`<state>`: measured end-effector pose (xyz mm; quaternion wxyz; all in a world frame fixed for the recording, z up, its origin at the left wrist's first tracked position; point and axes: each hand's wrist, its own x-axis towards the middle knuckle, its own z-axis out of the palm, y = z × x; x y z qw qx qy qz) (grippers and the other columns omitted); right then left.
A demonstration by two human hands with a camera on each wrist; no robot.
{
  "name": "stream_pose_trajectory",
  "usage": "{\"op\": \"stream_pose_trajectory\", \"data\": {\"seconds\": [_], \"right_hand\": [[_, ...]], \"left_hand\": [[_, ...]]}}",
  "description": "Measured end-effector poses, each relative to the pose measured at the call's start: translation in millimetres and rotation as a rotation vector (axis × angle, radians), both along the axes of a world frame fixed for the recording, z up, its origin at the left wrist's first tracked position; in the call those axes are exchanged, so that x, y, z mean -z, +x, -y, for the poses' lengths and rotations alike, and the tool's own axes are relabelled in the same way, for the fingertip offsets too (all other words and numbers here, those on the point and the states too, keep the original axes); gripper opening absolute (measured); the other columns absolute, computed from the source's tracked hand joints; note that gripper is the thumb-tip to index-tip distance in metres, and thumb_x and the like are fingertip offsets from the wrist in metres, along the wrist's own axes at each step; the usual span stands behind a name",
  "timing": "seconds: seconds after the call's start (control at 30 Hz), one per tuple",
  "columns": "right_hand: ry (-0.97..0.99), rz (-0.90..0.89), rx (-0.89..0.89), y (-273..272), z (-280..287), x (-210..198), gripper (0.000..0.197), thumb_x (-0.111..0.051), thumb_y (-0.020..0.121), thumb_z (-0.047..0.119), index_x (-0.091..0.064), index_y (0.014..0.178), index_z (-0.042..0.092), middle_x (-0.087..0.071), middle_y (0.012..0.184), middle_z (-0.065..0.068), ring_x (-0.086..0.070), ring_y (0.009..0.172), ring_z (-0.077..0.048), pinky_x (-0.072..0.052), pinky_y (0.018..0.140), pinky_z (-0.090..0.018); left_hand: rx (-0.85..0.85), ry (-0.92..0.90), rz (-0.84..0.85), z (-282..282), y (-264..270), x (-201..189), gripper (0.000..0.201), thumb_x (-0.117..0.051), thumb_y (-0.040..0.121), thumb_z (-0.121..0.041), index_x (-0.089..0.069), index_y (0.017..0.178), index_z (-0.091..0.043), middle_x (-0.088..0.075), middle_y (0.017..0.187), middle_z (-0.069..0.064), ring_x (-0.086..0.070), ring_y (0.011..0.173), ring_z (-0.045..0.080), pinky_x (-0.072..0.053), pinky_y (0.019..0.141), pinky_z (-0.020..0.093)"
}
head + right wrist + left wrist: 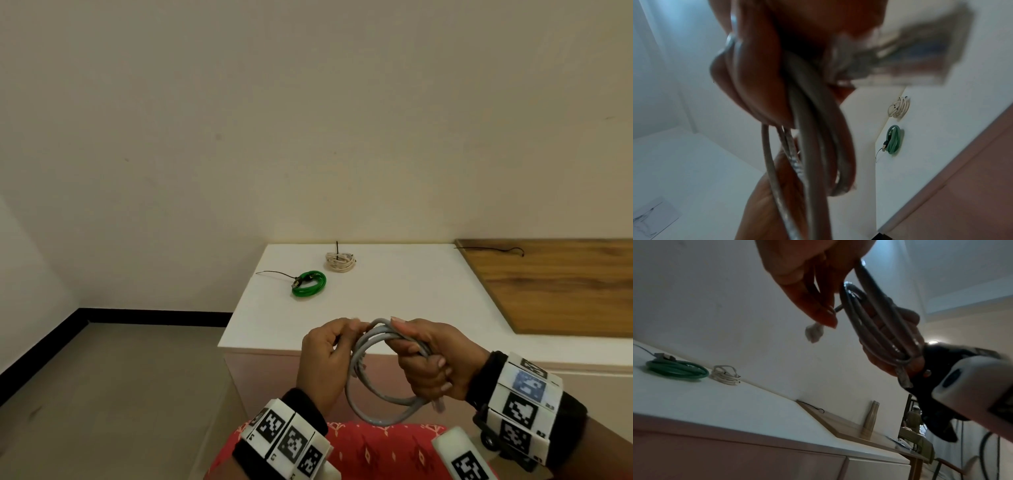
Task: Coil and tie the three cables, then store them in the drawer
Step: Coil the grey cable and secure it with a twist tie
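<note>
A grey cable is wound into a coil in front of the cabinet, held in the air. My right hand grips the coil's bundled loops in a fist. My left hand pinches the cable's loose end near its clear plug at the coil's top. A green coiled cable with a black tie lies on the white cabinet top. Behind it rests a white coiled cable with a black tie sticking up.
A wooden board lies on the right of the cabinet top, with a loose black tie near its far edge. The cabinet's pinkish front faces me. Grey floor lies to the left.
</note>
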<state>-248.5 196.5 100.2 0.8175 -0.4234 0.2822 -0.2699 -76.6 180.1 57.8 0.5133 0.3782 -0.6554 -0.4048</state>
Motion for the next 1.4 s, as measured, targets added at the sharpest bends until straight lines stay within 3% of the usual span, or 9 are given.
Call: {"op": "stream_pose_trajectory", "data": {"seconds": [0.13, 0.3, 0.43, 0.53, 0.67, 0.8, 0.9, 1.07, 1.4], "right_hand": [[0.005, 0.000, 0.015, -5, 2, -1, 0.043, -0.074, 0.065, 0.050, -0.047, 0.051, 0.019, -0.037, 0.029, 0.010, -0.028, 0.022, 0.000, -0.026, 0.032, -0.007], [-0.008, -0.030, 0.024, -5, 2, 1, 0.044, -0.073, 0.064, 0.051, -0.047, 0.051, 0.019, -0.036, 0.029, 0.010, -0.026, 0.022, -0.001, -0.025, 0.032, -0.007], [-0.025, -0.062, 0.049, -5, 1, 1, 0.047, -0.075, 0.061, 0.053, -0.045, 0.051, 0.018, -0.034, 0.029, 0.010, -0.024, 0.022, -0.001, -0.023, 0.031, -0.008], [-0.049, -0.080, 0.096, -4, 2, 2, 0.046, -0.070, 0.065, 0.054, -0.045, 0.052, 0.018, -0.033, 0.030, 0.010, -0.023, 0.023, -0.001, -0.023, 0.031, -0.009], [-0.093, -0.144, 0.225, 1, 2, -1, 0.042, -0.046, 0.080, 0.049, -0.043, 0.053, 0.017, -0.030, 0.031, 0.010, -0.021, 0.023, -0.002, -0.021, 0.030, -0.010], [-0.154, -0.201, 0.361, 11, 0, -2, 0.043, -0.038, 0.085, 0.044, -0.040, 0.054, 0.015, -0.026, 0.032, 0.008, -0.018, 0.025, -0.004, -0.019, 0.031, -0.012], [-0.188, -0.255, 0.440, 17, -2, 1, 0.047, -0.032, 0.093, 0.041, -0.038, 0.054, 0.015, -0.025, 0.035, 0.006, -0.016, 0.028, -0.006, -0.019, 0.033, -0.013], [-0.183, -0.286, 0.528, 23, -4, 7, 0.047, -0.033, 0.093, 0.041, -0.037, 0.053, 0.015, -0.024, 0.037, 0.006, -0.015, 0.031, -0.008, -0.017, 0.036, -0.016], [-0.061, -0.205, 0.605, 31, -4, 11, 0.047, -0.036, 0.093, 0.043, -0.039, 0.053, 0.017, -0.024, 0.035, 0.008, -0.015, 0.029, -0.006, -0.018, 0.033, -0.015]], "left_hand": [[0.152, 0.113, -0.056, -9, -2, -4, 0.034, -0.052, 0.075, -0.050, -0.067, 0.087, -0.022, -0.063, 0.065, -0.003, -0.057, 0.057, 0.011, -0.051, 0.051, 0.024], [0.160, 0.156, -0.062, -8, -3, -4, 0.008, -0.061, 0.083, -0.022, -0.065, 0.083, -0.015, -0.060, 0.054, -0.008, -0.053, 0.047, 0.006, -0.048, 0.047, 0.021], [0.170, 0.228, -0.061, -11, -6, -7, 0.018, -0.051, 0.089, -0.005, -0.063, 0.079, -0.013, -0.058, 0.048, -0.012, -0.052, 0.046, -0.001, -0.046, 0.050, 0.013], [0.185, 0.309, -0.096, -12, -6, -8, 0.020, -0.049, 0.091, -0.008, -0.065, 0.079, -0.013, -0.052, 0.050, -0.010, -0.049, 0.047, 0.000, -0.045, 0.051, 0.013], [0.170, 0.375, -0.167, -14, -9, -10, 0.029, -0.046, 0.093, -0.013, -0.065, 0.071, -0.012, -0.045, 0.054, 0.001, -0.043, 0.047, 0.007, -0.042, 0.047, 0.016], [0.122, 0.394, -0.194, -14, -12, -12, 0.034, -0.042, 0.095, -0.017, -0.054, 0.064, -0.010, -0.043, 0.047, -0.005, -0.039, 0.039, 0.004, -0.037, 0.040, 0.016], [0.114, 0.438, -0.179, -13, -13, -13, 0.035, -0.039, 0.096, -0.024, -0.050, 0.065, -0.011, -0.041, 0.051, -0.005, -0.039, 0.041, 0.005, -0.038, 0.045, 0.018], [0.122, 0.550, -0.215, -9, -11, -16, 0.040, -0.035, 0.097, -0.031, -0.048, 0.066, -0.011, -0.045, 0.058, 0.001, -0.046, 0.052, 0.014, -0.041, 0.056, 0.026], [0.040, 0.670, -0.383, -5, -20, -21, 0.048, -0.042, 0.095, -0.032, -0.045, 0.052, -0.009, -0.038, 0.036, -0.006, -0.032, 0.028, 0.007, -0.030, 0.033, 0.014]]}}
